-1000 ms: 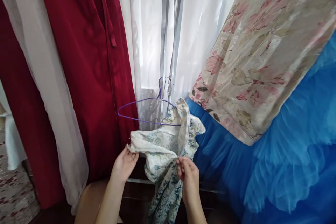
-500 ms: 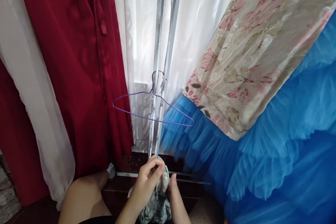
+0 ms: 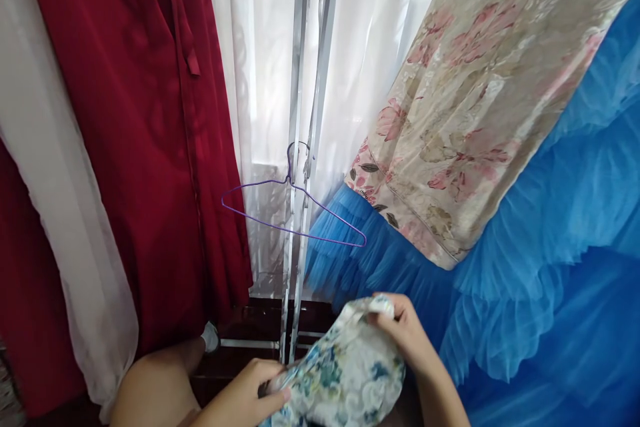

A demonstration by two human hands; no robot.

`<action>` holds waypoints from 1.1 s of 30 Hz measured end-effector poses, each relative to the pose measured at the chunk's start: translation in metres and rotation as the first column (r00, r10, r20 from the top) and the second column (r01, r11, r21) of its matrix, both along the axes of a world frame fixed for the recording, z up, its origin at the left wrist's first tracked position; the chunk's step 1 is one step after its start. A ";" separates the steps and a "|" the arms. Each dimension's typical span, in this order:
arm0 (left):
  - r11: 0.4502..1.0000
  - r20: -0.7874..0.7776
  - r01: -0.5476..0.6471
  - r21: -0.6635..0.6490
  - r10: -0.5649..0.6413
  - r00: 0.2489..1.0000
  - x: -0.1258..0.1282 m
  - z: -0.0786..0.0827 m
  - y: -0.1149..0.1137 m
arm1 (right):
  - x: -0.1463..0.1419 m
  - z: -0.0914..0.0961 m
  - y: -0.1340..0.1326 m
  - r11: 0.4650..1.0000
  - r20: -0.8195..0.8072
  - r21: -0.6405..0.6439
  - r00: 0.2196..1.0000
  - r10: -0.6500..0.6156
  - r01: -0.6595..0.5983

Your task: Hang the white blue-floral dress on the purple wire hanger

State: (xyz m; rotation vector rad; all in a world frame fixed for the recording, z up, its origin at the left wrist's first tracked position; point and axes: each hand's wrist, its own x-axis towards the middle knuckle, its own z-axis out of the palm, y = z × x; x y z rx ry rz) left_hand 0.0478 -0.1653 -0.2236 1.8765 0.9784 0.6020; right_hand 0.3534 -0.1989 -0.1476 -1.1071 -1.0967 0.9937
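Note:
Stretched between my two hands is a white piece of fabric with a blue and green floral print (image 3: 345,370), low in the view. My left hand (image 3: 263,383) pinches its left edge. At the upper right corner, my right hand (image 3: 403,330) grips the cloth between thumb and fingers. The rest of the fabric runs out of the bottom of the view, so I cannot tell what garment it is. Beyond my hands, a purple wire hanger (image 3: 295,210) hangs by its hook on the metal stand, with nothing on it.
A metal stand (image 3: 300,100) rises in the middle before white curtains (image 3: 273,67). Dark red fabric (image 3: 135,147) and a sheer white length (image 3: 65,213) hang at left. At right hang a beige floral garment (image 3: 450,120) and blue ruffled tulle (image 3: 520,280). My bent leg (image 3: 150,383) shows lower left.
My hands have moved apart, the right one upward and to the right. The bunched floral fabric is now spread between them. The hanger hangs in nearly the same place.

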 end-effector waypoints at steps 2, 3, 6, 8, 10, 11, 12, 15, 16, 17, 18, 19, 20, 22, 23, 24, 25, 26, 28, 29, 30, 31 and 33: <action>0.991 -0.008 0.088 0.105 -0.088 0.996 0.004 0.022 0.012 | 0.026 0.028 0.034 0.988 0.045 0.091 0.990 -0.132 0.127; 0.984 -0.006 0.099 0.151 -0.099 0.995 0.006 0.033 0.019 | 0.036 0.042 0.052 0.975 0.040 0.129 0.981 -0.188 0.181; 0.965 0.084 0.009 0.262 -0.032 0.996 0.014 0.064 0.037 | 0.048 0.081 0.109 0.970 0.015 0.141 0.979 -0.202 0.198; 0.956 0.131 -0.042 0.291 0.004 0.991 0.014 0.080 0.047 | 0.044 0.101 0.141 0.988 0.019 0.094 0.992 -0.124 0.121; 0.953 0.176 -0.082 0.293 0.030 0.984 0.009 0.092 0.055 | 0.034 0.112 0.164 1.000 0.031 0.011 0.999 0.009 -0.010; 0.952 0.198 -0.100 0.289 0.043 0.979 0.003 0.097 0.058 | 0.029 0.115 0.171 0.996 0.034 -0.036 0.996 0.081 -0.080; 0.951 0.216 -0.116 0.285 0.055 0.975 -0.004 0.101 0.062 | 0.024 0.116 0.175 0.987 0.036 -0.078 0.989 0.145 -0.142; 0.924 0.203 -0.172 0.342 0.107 0.973 -0.036 0.104 0.082 | 0.018 0.115 0.174 0.938 -0.010 -0.142 0.948 0.319 -0.317; 0.901 0.164 -0.180 0.395 0.123 0.979 -0.048 0.102 0.092 | 0.018 0.115 0.170 0.917 -0.041 -0.139 0.927 0.373 -0.375; 0.874 0.108 -0.172 0.455 0.137 0.985 -0.061 0.100 0.104 | 0.019 0.115 0.167 0.896 -0.075 -0.128 0.905 0.419 -0.425; 0.845 0.040 -0.147 0.513 0.148 0.988 -0.074 0.097 0.118 | 0.020 0.115 0.163 0.878 -0.106 -0.113 0.885 0.454 -0.464; 0.827 -0.035 -0.103 0.553 0.146 0.989 -0.086 0.094 0.134 | 0.020 0.116 0.160 0.867 -0.129 -0.105 0.871 0.474 -0.487; 0.817 -0.097 -0.068 0.573 0.150 0.984 -0.098 0.092 0.150 | 0.020 0.117 0.158 0.863 -0.143 -0.105 0.866 0.479 -0.494; 0.800 -0.169 -0.042 0.599 0.178 0.969 -0.117 0.094 0.183 | 0.018 0.119 0.154 0.862 -0.154 -0.127 0.868 0.471 -0.491; 0.783 -0.178 -0.056 0.619 0.210 0.961 -0.124 0.099 0.199 | 0.016 0.120 0.153 0.860 -0.154 -0.145 0.869 0.469 -0.490; 0.757 -0.167 -0.083 0.648 0.248 0.954 -0.129 0.106 0.212 | 0.014 0.120 0.152 0.859 -0.154 -0.157 0.871 0.467 -0.488; 0.719 -0.137 -0.121 0.685 0.290 0.947 -0.131 0.116 0.224 | 0.012 0.120 0.151 0.859 -0.155 -0.162 0.873 0.463 -0.485; 0.675 -0.095 -0.161 0.720 0.326 0.940 -0.131 0.126 0.234 | 0.011 0.121 0.150 0.863 -0.158 -0.159 0.875 0.457 -0.479; 0.596 0.011 -0.242 0.766 0.365 0.931 -0.123 0.149 0.248 | 0.009 0.120 0.147 0.874 -0.168 -0.143 0.882 0.441 -0.465; 0.581 0.071 -0.287 0.762 0.365 0.928 -0.116 0.160 0.252 | 0.009 0.120 0.146 0.881 -0.174 -0.131 0.886 0.431 -0.454; 0.592 0.138 -0.337 0.732 0.355 0.925 -0.107 0.170 0.255 | 0.009 0.120 0.144 0.887 -0.181 -0.125 0.889 0.421 -0.445; 0.626 0.218 -0.393 0.674 0.340 0.915 -0.096 0.179 0.256 | 0.009 0.120 0.143 0.889 -0.188 -0.126 0.890 0.415 -0.440; 0.750 0.382 -0.464 0.471 0.301 0.874 -0.074 0.194 0.255 | 0.008 0.119 0.140 0.890 -0.193 -0.142 0.894 0.405 -0.434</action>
